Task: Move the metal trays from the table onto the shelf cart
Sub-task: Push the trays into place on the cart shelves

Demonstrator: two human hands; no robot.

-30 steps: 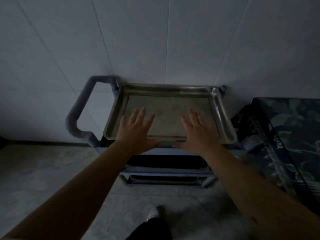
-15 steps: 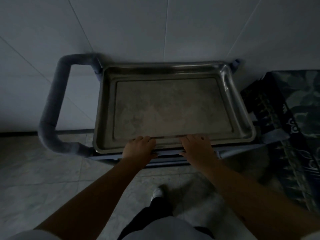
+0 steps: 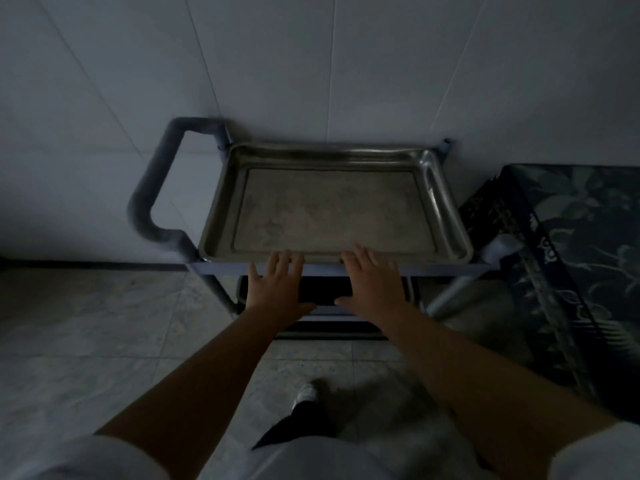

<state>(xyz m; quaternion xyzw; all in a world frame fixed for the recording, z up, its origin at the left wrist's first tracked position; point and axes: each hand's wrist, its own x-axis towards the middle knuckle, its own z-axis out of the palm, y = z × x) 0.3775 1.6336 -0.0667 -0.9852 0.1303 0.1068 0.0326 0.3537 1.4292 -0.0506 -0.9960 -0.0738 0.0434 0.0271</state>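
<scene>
Tray point(image 3: 332, 206) now sits flat on cart point(image 3: 346, 270) top shelf. Left hand point(image 3: 277, 285) and right hand point(image 3: 372, 282) have let go at its 6 o'clock rim, fingers point(image 3: 287, 259) spread, empty. This tray's placed.

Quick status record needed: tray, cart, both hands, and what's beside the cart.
tray: metal tray lies flat on the cart's top shelf, empty inside
cart: shelf cart against the wall, handle on its left end
left hand: left hand open, fingers spread, fingertips at the tray's near rim
right hand: right hand open, same pose
beside cart: patterned cloth on the right
</scene>
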